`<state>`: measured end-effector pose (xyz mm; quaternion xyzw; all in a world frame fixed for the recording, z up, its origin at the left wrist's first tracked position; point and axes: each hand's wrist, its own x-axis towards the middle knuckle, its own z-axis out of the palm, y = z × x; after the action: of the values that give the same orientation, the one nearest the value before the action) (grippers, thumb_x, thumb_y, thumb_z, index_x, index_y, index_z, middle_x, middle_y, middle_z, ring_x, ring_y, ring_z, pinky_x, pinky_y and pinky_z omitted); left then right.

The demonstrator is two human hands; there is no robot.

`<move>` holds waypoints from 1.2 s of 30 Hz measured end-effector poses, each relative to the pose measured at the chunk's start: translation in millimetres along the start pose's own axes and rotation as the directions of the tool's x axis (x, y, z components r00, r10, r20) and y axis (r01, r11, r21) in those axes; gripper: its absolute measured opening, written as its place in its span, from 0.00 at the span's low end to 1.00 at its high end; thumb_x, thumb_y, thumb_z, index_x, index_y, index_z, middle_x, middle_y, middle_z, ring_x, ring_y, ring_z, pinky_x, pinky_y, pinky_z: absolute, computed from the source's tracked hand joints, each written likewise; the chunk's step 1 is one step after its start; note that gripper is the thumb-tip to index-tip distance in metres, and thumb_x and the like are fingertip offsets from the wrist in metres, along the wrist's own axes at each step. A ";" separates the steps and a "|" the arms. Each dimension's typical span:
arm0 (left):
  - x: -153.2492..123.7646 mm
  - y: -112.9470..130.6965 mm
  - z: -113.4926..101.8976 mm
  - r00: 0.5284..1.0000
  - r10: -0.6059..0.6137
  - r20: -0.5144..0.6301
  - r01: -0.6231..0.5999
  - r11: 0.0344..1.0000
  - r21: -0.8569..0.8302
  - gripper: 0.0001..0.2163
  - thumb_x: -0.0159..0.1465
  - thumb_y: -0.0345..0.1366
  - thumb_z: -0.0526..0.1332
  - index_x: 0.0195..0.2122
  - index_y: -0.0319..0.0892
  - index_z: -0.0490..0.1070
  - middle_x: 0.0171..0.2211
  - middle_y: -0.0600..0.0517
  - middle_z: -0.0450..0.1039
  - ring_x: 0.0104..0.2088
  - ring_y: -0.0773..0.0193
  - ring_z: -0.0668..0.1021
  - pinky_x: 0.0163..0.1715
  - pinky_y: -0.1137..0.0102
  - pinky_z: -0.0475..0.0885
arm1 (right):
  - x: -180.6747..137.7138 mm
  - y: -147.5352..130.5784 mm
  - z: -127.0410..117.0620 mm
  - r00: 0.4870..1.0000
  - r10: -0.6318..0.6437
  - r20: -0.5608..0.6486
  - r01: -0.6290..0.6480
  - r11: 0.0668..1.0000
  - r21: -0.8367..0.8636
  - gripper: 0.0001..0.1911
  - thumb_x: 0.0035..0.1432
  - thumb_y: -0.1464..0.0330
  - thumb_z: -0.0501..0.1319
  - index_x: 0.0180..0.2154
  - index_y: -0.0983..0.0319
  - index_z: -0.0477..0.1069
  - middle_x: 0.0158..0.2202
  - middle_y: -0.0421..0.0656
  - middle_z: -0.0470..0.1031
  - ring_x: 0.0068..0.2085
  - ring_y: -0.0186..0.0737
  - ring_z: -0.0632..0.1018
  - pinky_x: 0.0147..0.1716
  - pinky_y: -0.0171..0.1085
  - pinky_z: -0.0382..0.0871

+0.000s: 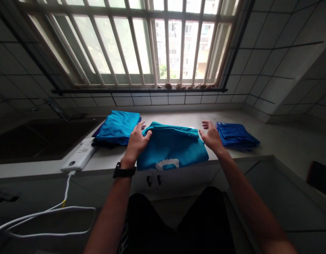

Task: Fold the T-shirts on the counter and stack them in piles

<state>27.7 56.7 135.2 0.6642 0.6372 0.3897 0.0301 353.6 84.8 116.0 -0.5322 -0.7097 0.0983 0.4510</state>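
A teal garment [173, 148] lies partly folded on the pale counter [258, 120] in front of me, its white collar at the near edge. My left hand [136, 141] rests on the garment's left edge, thumb pinching the fold. My right hand [211, 135] hovers at the garment's right edge, fingers spread, holding nothing. To the left sits a stack of folded clothes [116, 128] with a teal piece on top. Folded darker blue clothes [237, 135] lie to the right.
A white power bank [78, 158] with a white cable [46, 215] lies at the counter's near-left edge. A dark sink [41, 137] with a tap is at the left. A barred window [141, 42] and tiled walls enclose the back and right.
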 end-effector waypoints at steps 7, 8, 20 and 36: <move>-32.5 -37.5 61.1 0.931 0.146 0.336 -0.240 0.936 0.257 0.25 0.71 0.41 0.58 0.68 0.44 0.67 0.70 0.40 0.65 0.70 0.45 0.66 0.68 0.49 0.65 | -51.0 -6.1 48.5 0.935 -0.134 0.329 0.187 0.973 -0.134 0.20 0.68 0.65 0.56 0.58 0.60 0.73 0.61 0.53 0.74 0.60 0.52 0.77 0.60 0.49 0.73; -37.8 -40.0 66.7 0.922 0.124 0.367 -0.238 0.929 0.284 0.23 0.72 0.43 0.57 0.67 0.45 0.69 0.70 0.40 0.65 0.71 0.43 0.66 0.68 0.46 0.64 | -54.0 -7.8 53.2 0.925 -0.103 0.365 0.180 0.967 -0.183 0.22 0.68 0.66 0.56 0.61 0.61 0.72 0.65 0.54 0.71 0.62 0.52 0.75 0.61 0.49 0.72; -32.1 -52.6 66.4 0.871 0.030 0.490 -0.215 0.920 0.327 0.29 0.75 0.52 0.49 0.73 0.48 0.61 0.76 0.43 0.54 0.75 0.47 0.57 0.71 0.45 0.54 | -43.5 -7.1 94.2 0.881 0.191 0.433 0.106 0.812 -0.574 0.32 0.76 0.55 0.44 0.74 0.56 0.57 0.77 0.48 0.50 0.76 0.59 0.54 0.70 0.68 0.50; -70.3 -13.7 56.9 0.952 0.043 0.303 -0.180 0.880 0.440 0.29 0.71 0.60 0.52 0.59 0.44 0.77 0.61 0.38 0.76 0.60 0.41 0.75 0.57 0.47 0.69 | 33.3 42.6 88.5 0.777 -0.040 0.628 0.397 0.805 -0.440 0.29 0.75 0.63 0.45 0.73 0.56 0.59 0.75 0.46 0.58 0.75 0.49 0.58 0.72 0.59 0.49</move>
<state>56.2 24.0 54.6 0.7370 0.6608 0.1284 -0.0607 315.2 160.7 56.6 -0.4904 -0.8704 -0.0052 0.0436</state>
